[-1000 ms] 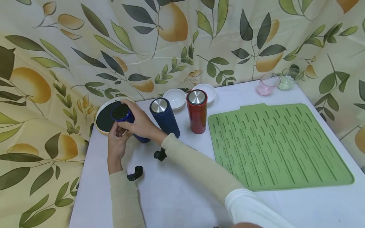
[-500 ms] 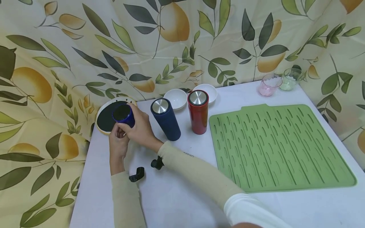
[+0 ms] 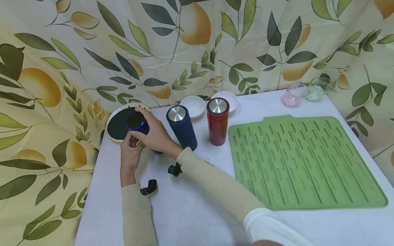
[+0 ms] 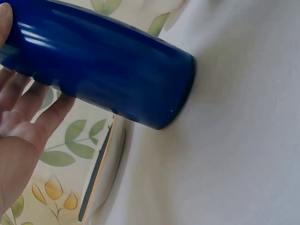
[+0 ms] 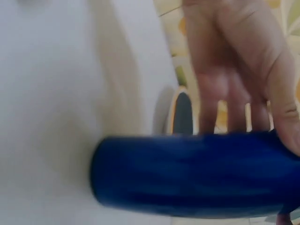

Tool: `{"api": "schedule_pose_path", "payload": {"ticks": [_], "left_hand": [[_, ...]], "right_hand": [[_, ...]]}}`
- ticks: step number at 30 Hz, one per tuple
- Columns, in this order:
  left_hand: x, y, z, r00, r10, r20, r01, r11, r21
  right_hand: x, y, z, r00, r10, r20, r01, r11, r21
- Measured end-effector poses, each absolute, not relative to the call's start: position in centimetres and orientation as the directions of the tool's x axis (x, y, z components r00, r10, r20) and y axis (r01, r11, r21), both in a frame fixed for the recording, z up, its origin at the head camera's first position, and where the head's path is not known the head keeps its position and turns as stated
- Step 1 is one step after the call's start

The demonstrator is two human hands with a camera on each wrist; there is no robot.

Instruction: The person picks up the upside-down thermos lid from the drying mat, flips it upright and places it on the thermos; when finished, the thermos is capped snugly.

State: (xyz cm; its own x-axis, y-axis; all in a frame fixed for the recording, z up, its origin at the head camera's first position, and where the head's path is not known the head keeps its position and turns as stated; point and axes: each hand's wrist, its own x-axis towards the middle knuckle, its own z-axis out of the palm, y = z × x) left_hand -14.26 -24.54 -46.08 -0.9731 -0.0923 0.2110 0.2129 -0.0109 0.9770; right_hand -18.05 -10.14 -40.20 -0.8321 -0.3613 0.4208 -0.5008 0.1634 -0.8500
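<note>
A glossy blue tumbler [image 4: 108,65] with a dark top stands between my hands at the table's left side. My right hand [image 3: 160,136] grips its upper part, thumb on the near side and fingers around the far side. My left hand [image 3: 130,157] holds it from the near left, just under the top; in the left wrist view its fingers curl against the wall. A thin pale sliver [image 3: 138,142] shows by the left fingertips. In the right wrist view, the tumbler's base [image 5: 101,171] is close to the white cloth. In the head view, my right hand hides most of its body.
Right of my hands stand a navy tumbler [image 3: 184,131] and a red tumbler [image 3: 217,128], both with steel discs on top. Behind are two white bowls [image 3: 192,104]. A dark round board [image 3: 115,124] lies back left, a green mat [image 3: 304,164] right, two small glasses [image 3: 290,99] back right.
Both hands keep their hold on the blue tumbler, with small shifts of the right hand and forearm. The head view has turned slightly, so the scene sits a little further right.
</note>
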Motion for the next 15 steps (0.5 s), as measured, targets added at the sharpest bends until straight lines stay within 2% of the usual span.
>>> {"api": "schedule_pose_path", "payload": {"ticks": [9,15], "left_hand": [[-13.6,-23.9,-44.5,-0.971,-0.119,0.206,0.201,0.054,0.978],[-14.3,-24.1,-45.6,-0.968,-0.141,0.207,0.207,0.012,0.978]], "right_hand": [[-17.8,-10.5,-40.5,-0.834,-0.268,0.482,-0.551,0.399,-0.733],[-17.9,-10.5,-40.6,-0.832,-0.275,0.482,-0.554,0.417,-0.72]]}}
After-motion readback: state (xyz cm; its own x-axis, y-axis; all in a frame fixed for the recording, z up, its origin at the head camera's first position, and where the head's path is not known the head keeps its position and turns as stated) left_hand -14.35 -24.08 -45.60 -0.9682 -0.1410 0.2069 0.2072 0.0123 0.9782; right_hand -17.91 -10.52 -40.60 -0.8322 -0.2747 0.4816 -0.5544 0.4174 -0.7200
